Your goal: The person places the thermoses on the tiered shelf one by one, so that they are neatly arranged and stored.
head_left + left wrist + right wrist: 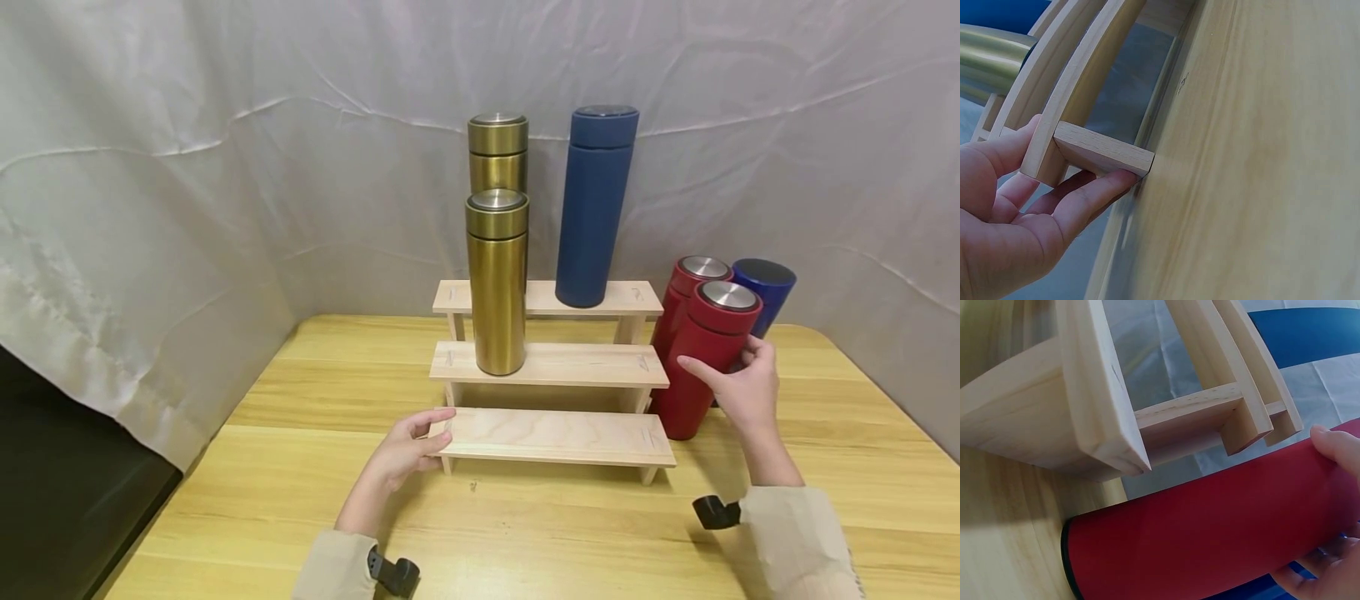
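Note:
A three-tier wooden display stand (555,435) stands on the table. My left hand (401,452) holds the left end of its lowest shelf, thumb over the board and fingers against the side leg (1107,150). At the stand's right, my right hand (752,392) grips a red thermos flask (693,367) with a steel-topped lid. This flask leans slightly, and its black-edged base (1071,559) is low by the tabletop. A second red flask (670,315) and a blue flask (771,292) are partly hidden behind it.
One gold flask (498,304) stands upright on the middle shelf, another gold flask (498,171) behind it. A dark blue flask (596,221) is on the top shelf, right of centre. Grey cloth (360,167) hangs behind the wooden table (300,483); a black surface (60,483) lies left.

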### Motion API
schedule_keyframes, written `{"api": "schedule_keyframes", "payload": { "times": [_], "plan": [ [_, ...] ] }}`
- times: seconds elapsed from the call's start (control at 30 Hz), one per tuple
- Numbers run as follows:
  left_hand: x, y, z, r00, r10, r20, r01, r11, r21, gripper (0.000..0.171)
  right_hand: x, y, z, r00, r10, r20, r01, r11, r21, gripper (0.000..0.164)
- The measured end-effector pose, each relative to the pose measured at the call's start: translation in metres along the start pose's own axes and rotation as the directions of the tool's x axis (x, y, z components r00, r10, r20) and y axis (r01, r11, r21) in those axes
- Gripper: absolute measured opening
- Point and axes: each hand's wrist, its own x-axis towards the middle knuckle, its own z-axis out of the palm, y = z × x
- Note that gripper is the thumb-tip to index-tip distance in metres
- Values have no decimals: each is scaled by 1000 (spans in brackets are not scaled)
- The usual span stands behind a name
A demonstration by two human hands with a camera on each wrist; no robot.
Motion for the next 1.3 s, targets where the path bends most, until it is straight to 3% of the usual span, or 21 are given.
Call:
{"api": "schedule_keyframes", "payload": {
  "times": [0.4, 0.93, 1.03, 1.23, 1.3],
  "plan": [
    [0, 2, 2, 1000, 3, 8, -3, 1000, 10, 44, 0, -1, -3, 994, -49, -103, 54, 997, 49, 84],
    [0, 2, 1, 1000, 2, 12, -3, 1000, 19, 44, 5, 1, -9, 987, -102, -121, 113, 990, 84, 83],
    [1, 1, 1, 1000, 4, 12, -4, 1000, 21, 44, -5, -27, -14, 990, -83, -118, 99, 986, 134, 80],
    [-1, 1, 0, 1000, 2, 14, -3, 1000, 18, 44, -57, -143, -30, 994, -13, -106, 30, 985, 167, 64],
    [-1, 1, 0, 1000, 3, 15, -3, 1000, 15, 45, -67, -167, -34, 994, 4, -106, 15, 985, 172, 60]
  ]
}}
